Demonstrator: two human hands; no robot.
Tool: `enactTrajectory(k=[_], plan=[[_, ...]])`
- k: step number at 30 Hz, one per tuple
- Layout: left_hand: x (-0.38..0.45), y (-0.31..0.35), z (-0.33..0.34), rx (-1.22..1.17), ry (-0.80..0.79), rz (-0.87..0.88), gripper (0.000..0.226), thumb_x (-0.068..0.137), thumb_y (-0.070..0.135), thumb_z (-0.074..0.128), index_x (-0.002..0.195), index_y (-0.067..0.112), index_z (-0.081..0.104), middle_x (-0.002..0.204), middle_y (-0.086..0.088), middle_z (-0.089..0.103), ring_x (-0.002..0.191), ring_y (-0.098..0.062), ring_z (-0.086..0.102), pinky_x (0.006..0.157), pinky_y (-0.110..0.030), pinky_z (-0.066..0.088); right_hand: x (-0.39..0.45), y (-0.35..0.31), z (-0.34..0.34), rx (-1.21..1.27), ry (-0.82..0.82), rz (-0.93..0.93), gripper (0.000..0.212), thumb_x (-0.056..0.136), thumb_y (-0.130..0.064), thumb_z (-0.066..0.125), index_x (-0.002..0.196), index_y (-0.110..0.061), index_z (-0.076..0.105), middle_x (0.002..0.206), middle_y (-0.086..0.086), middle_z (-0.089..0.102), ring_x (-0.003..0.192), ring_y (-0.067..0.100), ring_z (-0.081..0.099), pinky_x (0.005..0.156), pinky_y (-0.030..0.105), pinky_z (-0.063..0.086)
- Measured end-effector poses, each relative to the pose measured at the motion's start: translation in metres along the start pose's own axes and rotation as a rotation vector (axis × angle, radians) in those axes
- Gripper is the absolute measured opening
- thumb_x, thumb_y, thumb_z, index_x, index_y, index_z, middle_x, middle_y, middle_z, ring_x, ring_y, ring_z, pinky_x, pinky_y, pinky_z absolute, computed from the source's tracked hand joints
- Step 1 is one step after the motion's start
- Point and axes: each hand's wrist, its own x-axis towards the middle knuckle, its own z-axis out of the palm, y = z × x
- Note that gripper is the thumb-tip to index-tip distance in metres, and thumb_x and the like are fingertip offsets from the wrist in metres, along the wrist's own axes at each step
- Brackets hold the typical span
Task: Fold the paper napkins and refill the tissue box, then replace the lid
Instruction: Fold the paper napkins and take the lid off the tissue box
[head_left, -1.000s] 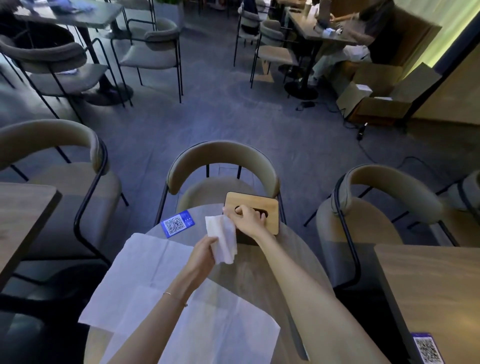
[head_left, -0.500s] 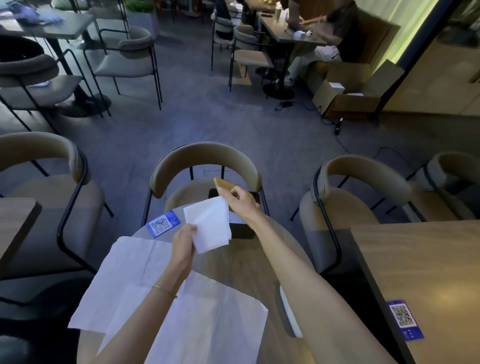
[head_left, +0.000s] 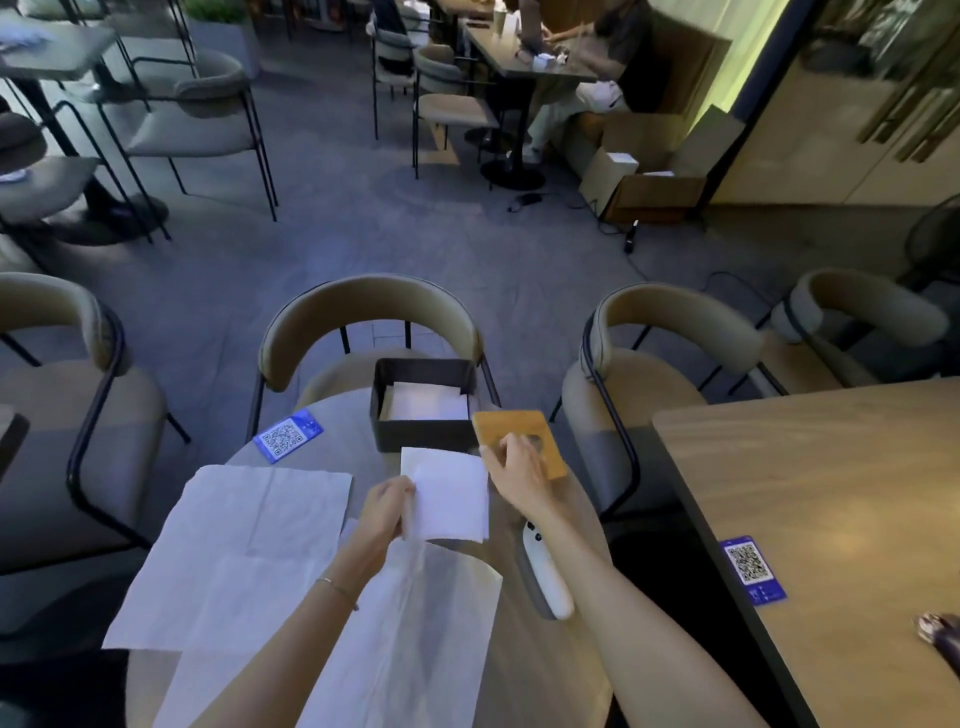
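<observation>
A dark square tissue box (head_left: 422, 437) stands open at the far edge of the round table (head_left: 545, 675), with white folded napkins (head_left: 426, 404) inside. My right hand (head_left: 517, 470) grips the wooden lid (head_left: 506, 428), holding it to the right of the box and low over the table. My left hand (head_left: 384, 512) pinches a folded white napkin (head_left: 449, 496) by its left edge, just in front of the box. Two unfolded napkins lie flat on the table: one at the left (head_left: 249, 545) and one nearer me (head_left: 415, 639).
A blue QR card (head_left: 288, 435) lies left of the box. A white remote-like device (head_left: 545, 577) rests under my right forearm. Padded chairs (head_left: 363, 317) ring the table. A wooden table (head_left: 841, 519) with another QR card (head_left: 752, 570) stands at the right.
My right hand lifted the wooden lid off the box and carried it to the right, uncovering the napkins inside. My left hand kept the folded napkin and brought it lower, before the box.
</observation>
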Motion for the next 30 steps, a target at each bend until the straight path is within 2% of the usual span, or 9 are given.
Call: enactTrajectory(k=[5, 9, 14, 16, 18, 21, 23, 26, 30], plan=[[-0.002, -0.008, -0.007, 0.084, 0.019, 0.027, 0.013, 0.095, 0.019, 0.047, 0.099, 0.009, 0.055, 0.099, -0.013, 0.054, 0.09, -0.026, 0.051, 0.072, -0.032, 0.043, -0.006, 0.012, 0.027, -0.175, -0.086, -0.023, 0.037, 0.097, -0.035, 0.045, 0.114, -0.002, 0.053, 0.13, 0.017, 0.052, 0.12, 0.032, 0.049, 0.104, 0.044, 0.039], [-0.004, -0.007, -0.009, 0.121, 0.028, 0.046, 0.011, 0.097, 0.02, 0.047, 0.101, 0.011, 0.051, 0.103, -0.012, 0.051, 0.094, -0.027, 0.049, 0.079, -0.035, 0.041, -0.012, 0.018, 0.044, -0.405, -0.171, -0.082, 0.045, 0.097, -0.036, 0.045, 0.125, -0.001, 0.051, 0.135, 0.017, 0.046, 0.126, 0.034, 0.043, 0.105, 0.046, 0.034], [-0.013, 0.006, -0.01, 0.209, -0.067, 0.092, 0.017, 0.098, 0.025, 0.044, 0.085, 0.02, 0.054, 0.097, -0.007, 0.055, 0.097, -0.025, 0.051, 0.082, -0.034, 0.044, -0.011, 0.014, 0.044, -0.368, -0.163, -0.053, 0.018, 0.092, -0.019, 0.05, 0.102, -0.007, 0.058, 0.122, 0.019, 0.054, 0.118, 0.036, 0.047, 0.087, 0.041, 0.044], [-0.014, 0.019, -0.011, 0.187, -0.142, 0.138, 0.021, 0.097, 0.024, 0.045, 0.079, 0.024, 0.056, 0.089, -0.002, 0.055, 0.095, -0.023, 0.051, 0.075, -0.03, 0.044, -0.005, 0.005, 0.031, -0.068, -0.065, 0.044, 0.011, 0.089, -0.014, 0.048, 0.082, -0.008, 0.054, 0.098, 0.018, 0.062, 0.099, 0.036, 0.058, 0.075, 0.041, 0.051], [-0.014, 0.039, -0.011, 0.085, -0.2, 0.183, 0.015, 0.091, 0.028, 0.052, 0.079, 0.022, 0.059, 0.092, -0.006, 0.057, 0.093, -0.025, 0.052, 0.076, -0.031, 0.043, 0.002, -0.013, 0.007, 0.533, -0.082, 0.21, 0.031, 0.095, -0.031, 0.045, 0.092, -0.005, 0.062, 0.079, 0.01, 0.063, 0.077, 0.029, 0.062, 0.071, 0.046, 0.056], [-0.006, 0.074, -0.009, -0.064, -0.155, 0.266, 0.014, 0.091, 0.026, 0.053, 0.078, 0.02, 0.056, 0.087, -0.007, 0.054, 0.079, -0.021, 0.053, 0.071, -0.029, 0.043, 0.025, -0.036, -0.031, 1.204, -0.475, 0.332, 0.084, 0.083, -0.078, 0.026, 0.123, -0.012, 0.059, 0.092, 0.005, 0.073, 0.093, 0.023, 0.065, 0.085, 0.042, 0.052], [0.002, 0.094, -0.006, -0.086, -0.122, 0.338, 0.016, 0.095, 0.02, 0.049, 0.083, 0.02, 0.059, 0.085, -0.003, 0.056, 0.076, -0.015, 0.055, 0.065, -0.023, 0.045, 0.037, -0.051, -0.049, 1.201, -0.526, 0.267, 0.068, 0.088, -0.067, 0.039, 0.121, -0.011, 0.059, 0.111, 0.01, 0.07, 0.104, 0.025, 0.065, 0.098, 0.044, 0.049], [0.025, 0.111, -0.005, 0.016, -0.09, 0.384, 0.013, 0.095, 0.019, 0.05, 0.1, 0.013, 0.061, 0.098, -0.004, 0.061, 0.094, -0.019, 0.06, 0.071, -0.024, 0.052, 0.06, -0.074, -0.054, 0.872, -0.402, 0.166, 0.022, 0.089, -0.015, 0.065, 0.108, -0.003, 0.064, 0.119, 0.019, 0.066, 0.094, 0.025, 0.066, 0.089, 0.041, 0.053], [0.065, 0.118, -0.005, 0.291, 0.029, 0.32, 0.042, 0.091, 0.007, 0.057, 0.129, 0.01, 0.041, 0.108, -0.008, 0.055, 0.094, -0.019, 0.058, 0.057, -0.019, 0.052, 0.095, -0.087, -0.03, 0.527, -0.273, 0.255, 0.03, 0.084, 0.002, 0.064, 0.114, 0.006, 0.062, 0.117, 0.022, 0.066, 0.101, 0.034, 0.066, 0.083, 0.04, 0.057]])
